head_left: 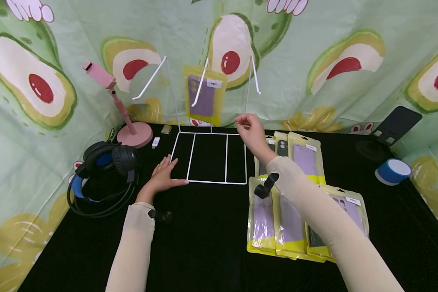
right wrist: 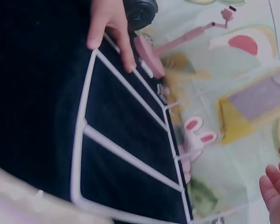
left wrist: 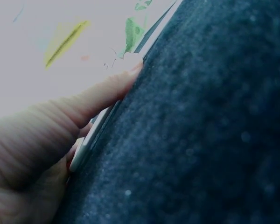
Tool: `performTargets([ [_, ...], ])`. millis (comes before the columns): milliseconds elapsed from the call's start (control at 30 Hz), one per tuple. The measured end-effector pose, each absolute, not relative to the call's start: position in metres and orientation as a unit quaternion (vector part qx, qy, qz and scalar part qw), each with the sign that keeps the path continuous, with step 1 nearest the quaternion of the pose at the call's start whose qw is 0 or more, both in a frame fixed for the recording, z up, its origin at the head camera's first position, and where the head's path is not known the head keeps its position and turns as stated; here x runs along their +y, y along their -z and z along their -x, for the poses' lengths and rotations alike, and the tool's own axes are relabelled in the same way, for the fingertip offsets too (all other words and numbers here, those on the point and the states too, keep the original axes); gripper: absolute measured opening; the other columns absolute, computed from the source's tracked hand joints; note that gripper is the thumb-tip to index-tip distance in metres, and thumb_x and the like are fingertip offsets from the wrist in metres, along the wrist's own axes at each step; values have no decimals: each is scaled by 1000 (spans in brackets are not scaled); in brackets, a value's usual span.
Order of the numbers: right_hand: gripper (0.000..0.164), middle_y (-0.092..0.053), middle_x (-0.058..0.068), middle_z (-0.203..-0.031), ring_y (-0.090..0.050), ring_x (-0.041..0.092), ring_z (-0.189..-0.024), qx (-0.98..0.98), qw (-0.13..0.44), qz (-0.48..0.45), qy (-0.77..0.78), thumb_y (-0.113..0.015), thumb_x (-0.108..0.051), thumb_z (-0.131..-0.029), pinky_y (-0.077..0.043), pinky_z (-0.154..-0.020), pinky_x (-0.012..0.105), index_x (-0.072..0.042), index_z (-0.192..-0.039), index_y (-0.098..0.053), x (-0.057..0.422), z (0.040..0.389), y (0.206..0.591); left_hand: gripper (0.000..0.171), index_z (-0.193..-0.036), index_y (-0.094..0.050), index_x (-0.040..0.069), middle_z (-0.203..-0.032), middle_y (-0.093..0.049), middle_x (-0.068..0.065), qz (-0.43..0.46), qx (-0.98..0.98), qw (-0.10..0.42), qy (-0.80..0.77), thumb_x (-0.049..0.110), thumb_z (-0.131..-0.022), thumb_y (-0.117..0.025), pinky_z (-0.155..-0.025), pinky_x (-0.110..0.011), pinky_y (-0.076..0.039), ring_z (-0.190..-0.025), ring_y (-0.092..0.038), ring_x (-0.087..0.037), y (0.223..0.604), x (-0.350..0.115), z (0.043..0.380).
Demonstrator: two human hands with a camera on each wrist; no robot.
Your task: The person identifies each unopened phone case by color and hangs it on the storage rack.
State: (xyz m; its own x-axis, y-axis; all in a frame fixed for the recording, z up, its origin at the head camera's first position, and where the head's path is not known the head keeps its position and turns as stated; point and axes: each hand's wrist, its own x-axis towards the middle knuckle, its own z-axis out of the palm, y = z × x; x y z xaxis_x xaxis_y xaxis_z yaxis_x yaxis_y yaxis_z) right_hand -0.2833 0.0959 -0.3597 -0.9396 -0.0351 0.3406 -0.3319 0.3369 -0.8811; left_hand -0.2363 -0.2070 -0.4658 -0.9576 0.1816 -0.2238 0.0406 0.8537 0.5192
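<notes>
A white wire display rack (head_left: 226, 158) stands on the black table, with three hooks at its top. From the middle hook (head_left: 200, 83) hangs a purple phone case in a yellow-edged bag (head_left: 209, 101); the left and right hooks are bare. My left hand (head_left: 162, 176) rests on the front left corner of the rack's base, fingers spread, thumb (left wrist: 109, 91) along the front bar. Raised by the rack's right side, below the right hook (head_left: 255, 75), my right hand (head_left: 253, 134) has loosely bent fingers and nothing visible in them.
Several bagged phone cases (head_left: 291, 215) lie overlapping at the right, partly under my right forearm. Headphones (head_left: 125, 162), a pink phone stand (head_left: 135, 134) and a small white USB stick (head_left: 155, 142) are at the left. A black stand (head_left: 398, 125) and blue tape roll (head_left: 393, 171) sit far right.
</notes>
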Motion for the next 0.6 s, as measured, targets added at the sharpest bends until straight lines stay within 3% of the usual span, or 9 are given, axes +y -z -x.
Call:
performTargets([
  [333,25,-55,22,-115,-52,7,-92,-820,34,-70,-567,-56,-3,-92,-43,-78,17,10,-113,-56,173,247,394,102,-150,-21,4,-157,2,-20,-62,952,135,-268,52,-76,-72,-112,-56,2,-144,7,-34,468,-207,236],
  [500,34,-53,22,-117,-49,11,-95,-854,1,-23,-519,-54,-11,-95,-41,-77,16,9,-122,-51,221,228,402,103,-151,-20,5,-157,3,-19,-61,951,137,-270,54,-76,-72,-112,-56,3,-144,7,-34,469,-208,236],
  [600,38,-50,23,-122,-48,21,-102,-869,-3,39,-493,-52,-16,-96,-42,-82,24,6,-126,-49,251,225,406,102,-151,-20,5,-157,3,-18,-60,951,135,-273,52,-77,-72,-112,-56,4,-144,7,-34,468,-208,235],
])
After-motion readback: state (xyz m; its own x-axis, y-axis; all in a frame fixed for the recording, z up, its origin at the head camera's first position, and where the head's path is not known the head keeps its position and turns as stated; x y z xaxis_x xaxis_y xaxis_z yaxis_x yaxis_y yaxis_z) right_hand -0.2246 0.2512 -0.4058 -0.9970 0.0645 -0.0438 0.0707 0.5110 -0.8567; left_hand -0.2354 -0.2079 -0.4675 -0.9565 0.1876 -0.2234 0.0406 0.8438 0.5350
